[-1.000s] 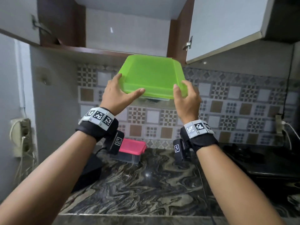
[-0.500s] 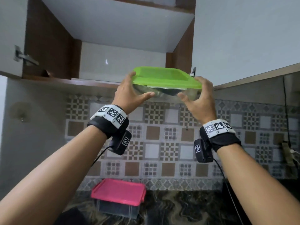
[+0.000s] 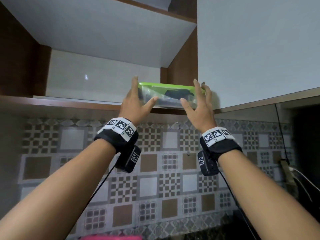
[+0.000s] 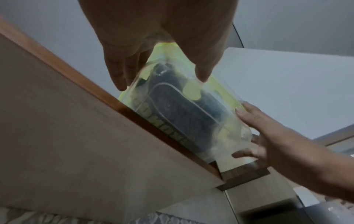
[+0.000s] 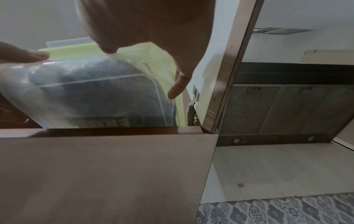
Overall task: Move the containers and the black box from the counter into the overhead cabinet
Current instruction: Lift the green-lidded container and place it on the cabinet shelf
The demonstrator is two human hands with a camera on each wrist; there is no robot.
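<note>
Change: half a second ago the green-lidded container point(image 3: 170, 96) was held in the air below the shelf lip; now its base sits on the front edge of the overhead cabinet shelf point(image 3: 69, 103), at the right end beside the cabinet's brown side wall point(image 3: 183, 66)
Container: clear tub with a lime green lid, dark contents showing through the wall; the wrist views show part of its base still overhanging the shelf edge
Left hand: the left hand point(image 3: 136, 103) has fingers straight up along the tub's left end and thumb stretched under the front; a flat, loosened hold, more steadying than clamping
Right hand: the right hand point(image 3: 199, 104) mirrors it at the right end, fingers extended up past the lid, thumb toward the front wall; its fingertips point(image 5: 175, 92) lie on the green rim, not curled round it
Meaning: my reading is that the lift is over and the placing has begun, so the shelf now carries some of the weight
Next: likely a push straight back with both palms until the whole base is on the shelf
Risk: the door hinge point(image 5: 193, 97) is close to the tub's right corner, so a skewed push could catch there
Remaining: a pink-lidded container point(image 3: 112, 237) shows at the bottom of the head view, not yet moved; the black box is out of sight
</note>
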